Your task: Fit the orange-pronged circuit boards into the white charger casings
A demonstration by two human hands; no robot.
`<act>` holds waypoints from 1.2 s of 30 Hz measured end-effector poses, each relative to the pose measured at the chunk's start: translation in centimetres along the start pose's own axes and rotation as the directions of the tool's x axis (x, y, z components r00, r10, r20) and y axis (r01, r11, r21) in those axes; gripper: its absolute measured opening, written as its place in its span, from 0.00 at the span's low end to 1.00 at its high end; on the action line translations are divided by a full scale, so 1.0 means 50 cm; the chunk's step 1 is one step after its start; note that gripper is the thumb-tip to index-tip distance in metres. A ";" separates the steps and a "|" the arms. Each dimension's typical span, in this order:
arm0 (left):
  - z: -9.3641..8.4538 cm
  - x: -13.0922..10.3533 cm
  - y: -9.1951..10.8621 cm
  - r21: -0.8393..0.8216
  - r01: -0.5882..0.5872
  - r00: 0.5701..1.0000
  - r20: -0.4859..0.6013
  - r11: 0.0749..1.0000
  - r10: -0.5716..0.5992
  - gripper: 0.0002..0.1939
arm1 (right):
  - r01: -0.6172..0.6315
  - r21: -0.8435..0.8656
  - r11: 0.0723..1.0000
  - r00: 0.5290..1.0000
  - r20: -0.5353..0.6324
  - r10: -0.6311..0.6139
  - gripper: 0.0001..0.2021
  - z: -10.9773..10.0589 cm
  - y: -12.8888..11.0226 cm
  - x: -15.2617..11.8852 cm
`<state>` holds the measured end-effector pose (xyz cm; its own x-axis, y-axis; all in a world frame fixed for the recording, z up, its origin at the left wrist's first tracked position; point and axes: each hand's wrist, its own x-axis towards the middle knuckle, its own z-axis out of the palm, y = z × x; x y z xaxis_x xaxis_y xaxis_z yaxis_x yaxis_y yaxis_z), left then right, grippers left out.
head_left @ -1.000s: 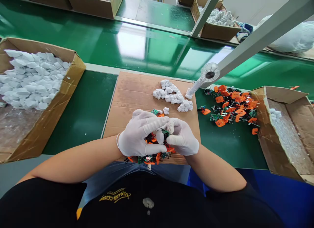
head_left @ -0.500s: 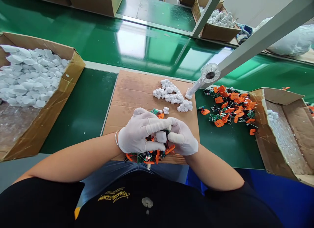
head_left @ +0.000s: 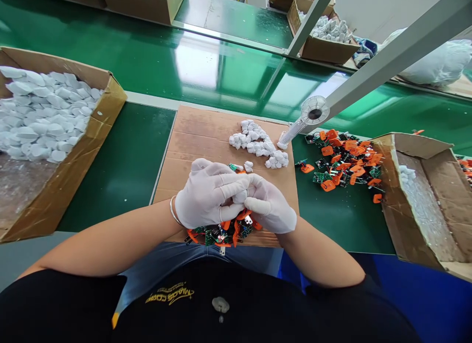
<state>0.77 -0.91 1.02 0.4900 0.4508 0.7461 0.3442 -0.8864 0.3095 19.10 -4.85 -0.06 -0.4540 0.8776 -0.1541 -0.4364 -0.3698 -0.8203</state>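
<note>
Both hands wear thin white gloves and meet over the cardboard sheet [head_left: 195, 136]. My left hand [head_left: 208, 190] is closed around a small white plastic housing [head_left: 240, 196], which shows between its fingers. From the other side, my right hand [head_left: 271, 202] pinches the same housing with thumb and fingers. Whatever is inside the housing is hidden by the gloves. Under the hands, by the near edge, lies a heap of green circuit boards with orange pieces [head_left: 224, 233]. Just beyond the fingers rest a green board [head_left: 233, 167] and a small white piece [head_left: 248, 166].
A cluster of small white pieces [head_left: 254, 139] lies on the sheet beside a clear handheld fan [head_left: 313, 111]. More orange-and-green board assemblies [head_left: 342, 158] are piled on the right. Cardboard boxes stand left [head_left: 106, 111] and right [head_left: 409, 225]; a grey post [head_left: 398, 47] slants overhead.
My fingers have drawn closer around the white housing, and my right thumb now presses against it. The dark and orange parts seen between the hands are now mostly covered.
</note>
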 end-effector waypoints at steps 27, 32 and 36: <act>0.011 -0.022 -0.002 -0.271 0.210 0.977 0.078 0.939 -0.196 0.11 | -0.154 -0.153 0.976 0.979 0.108 0.172 0.19 -0.014 -0.013 -0.009; 0.013 -0.023 -0.001 -0.229 0.168 0.985 0.005 0.959 -0.172 0.11 | -0.080 -0.096 0.992 0.987 0.132 0.092 0.22 -0.012 -0.010 -0.005; 0.001 -0.020 -0.002 -0.252 0.185 0.981 0.101 0.950 -0.164 0.17 | -0.097 -0.068 0.993 0.989 0.101 0.104 0.16 -0.015 -0.010 -0.006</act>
<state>0.27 -1.25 0.21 0.5051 0.5983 0.6220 0.2156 -0.7853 0.5803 20.03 -4.70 -0.01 -0.5727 0.7993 -0.1821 -0.3365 -0.4318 -0.8369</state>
